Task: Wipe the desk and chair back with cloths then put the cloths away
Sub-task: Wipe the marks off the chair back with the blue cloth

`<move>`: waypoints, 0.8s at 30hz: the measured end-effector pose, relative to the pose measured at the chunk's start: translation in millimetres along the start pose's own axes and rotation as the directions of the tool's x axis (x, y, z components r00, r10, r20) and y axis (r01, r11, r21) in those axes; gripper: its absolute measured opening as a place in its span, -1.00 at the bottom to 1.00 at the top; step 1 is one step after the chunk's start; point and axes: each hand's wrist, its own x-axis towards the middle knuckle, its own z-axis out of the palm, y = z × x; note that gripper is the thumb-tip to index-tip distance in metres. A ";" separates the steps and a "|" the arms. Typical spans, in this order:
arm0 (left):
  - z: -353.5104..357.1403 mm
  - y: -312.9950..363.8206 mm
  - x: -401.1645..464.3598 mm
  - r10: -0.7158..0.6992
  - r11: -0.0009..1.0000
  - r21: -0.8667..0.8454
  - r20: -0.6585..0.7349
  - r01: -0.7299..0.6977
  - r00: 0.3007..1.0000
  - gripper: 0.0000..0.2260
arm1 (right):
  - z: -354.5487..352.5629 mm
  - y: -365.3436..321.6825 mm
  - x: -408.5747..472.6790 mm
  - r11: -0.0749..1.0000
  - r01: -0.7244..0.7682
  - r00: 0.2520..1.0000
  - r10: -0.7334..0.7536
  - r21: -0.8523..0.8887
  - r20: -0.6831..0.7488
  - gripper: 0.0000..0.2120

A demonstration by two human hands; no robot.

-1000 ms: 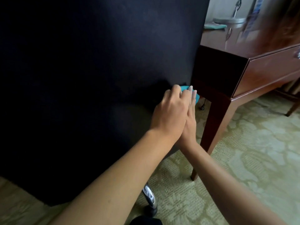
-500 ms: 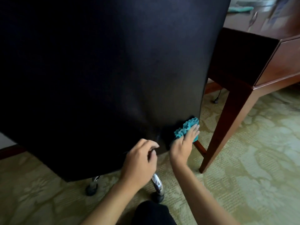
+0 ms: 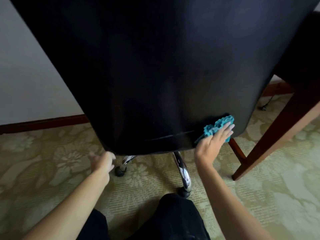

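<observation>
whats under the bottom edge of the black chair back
Below the black chair back two chrome legs run out to black castors on the patterned green carpet. The chair's centre post and any further legs are hidden behind the back.

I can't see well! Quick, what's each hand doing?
Left hand: open, blurred, holding nothing.
Right hand: open, flat fingers pressing crumpled teal cloth.

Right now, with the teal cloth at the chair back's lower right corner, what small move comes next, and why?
Probably sweep the crumpled teal cloth leftward along the black chair back's bottom edge: the right hand presses it flat there, and the left hand waits near the opposite corner.
</observation>
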 end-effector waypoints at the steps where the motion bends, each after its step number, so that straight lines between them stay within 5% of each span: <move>1: -0.7 4.2 2.3 0.012 1.000 -0.019 0.035 -0.012 0.999 -0.31 | -3.4 -4.6 12.6 0.997 -0.070 0.997 0.071 0.037 -0.034 -0.30; 4: 1.1 12.2 5.1 0.005 0.998 -0.069 0.183 0.008 0.983 -0.39 | 4.5 -22.6 24.9 0.957 -0.248 0.958 0.266 0.152 -0.108 -0.38; 6: 2.8 10.9 1.8 0.015 0.997 -0.074 0.241 0.004 0.971 -0.37 | 20.2 -33.6 -2.7 0.962 -0.238 0.965 0.250 0.133 -0.081 -0.41; 10: 8.3 6.7 -1.0 0.048 0.996 -0.086 0.203 -0.031 0.978 -0.31 | 28.5 -14.9 -66.9 0.975 0.217 0.969 -0.208 -0.057 0.136 -0.39; 12: 11.8 7.9 0.5 0.027 0.994 -0.113 0.182 -0.006 0.983 -0.39 | 18.0 -7.5 -46.8 0.958 0.279 0.951 -0.266 -0.064 0.156 -0.36; 15: 14.7 7.3 -1.5 -0.002 0.990 -0.141 0.194 0.030 0.981 -0.51 | 11.4 -16.2 -6.1 0.997 -0.047 0.999 0.047 0.068 0.012 -0.33; 18: 15.6 4.3 -3.2 -0.001 0.989 -0.144 0.201 0.030 0.980 -0.55 | 22.0 -31.3 1.0 0.931 -0.301 0.946 0.318 0.207 -0.053 -0.43; 24: 21.3 4.0 -9.5 -0.004 0.987 -0.159 0.174 0.032 0.985 -0.49 | 40.4 -36.2 -91.9 0.850 -0.428 0.902 0.382 0.307 0.198 -0.41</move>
